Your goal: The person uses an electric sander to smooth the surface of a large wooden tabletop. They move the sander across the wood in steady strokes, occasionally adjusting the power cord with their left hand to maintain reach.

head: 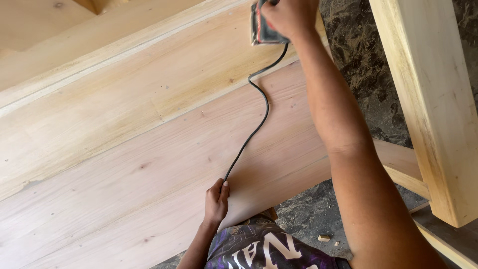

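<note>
Pressing down on a small power sander (264, 27) at the top edge of the view, right hand (291, 15) wrapped over its top, fingers closed around the body. Sits flat on the pale wooden boards (149, 104), near their far end, only partly in frame. Red and dark grey casing showing under the knuckles. Right arm stretched long and straight across the work, elbow to wrist running up from the lower right corner.

Trailing from the sander's near side, a black power cord (261, 107), curling once just below the tool, then running in a loose diagonal down across the planks. Ends in the left hand (216, 201), fingers curled shut around it, thumb on top, hand resting on the near edge of the closest board.

Wide planks laid side by side, slanting across the whole picture, light timber with faint knots and a yellower band on the upper one. Raised strip of moulding (99, 55) along the far side. Off to the right, a thick pale wooden post (428, 99), standing clear of the arm. Below it, rough dark ground (308, 209) scattered with small wood chips. Dark patterned shirt (264, 249) at the bottom edge, just beside the left wrist.
</note>
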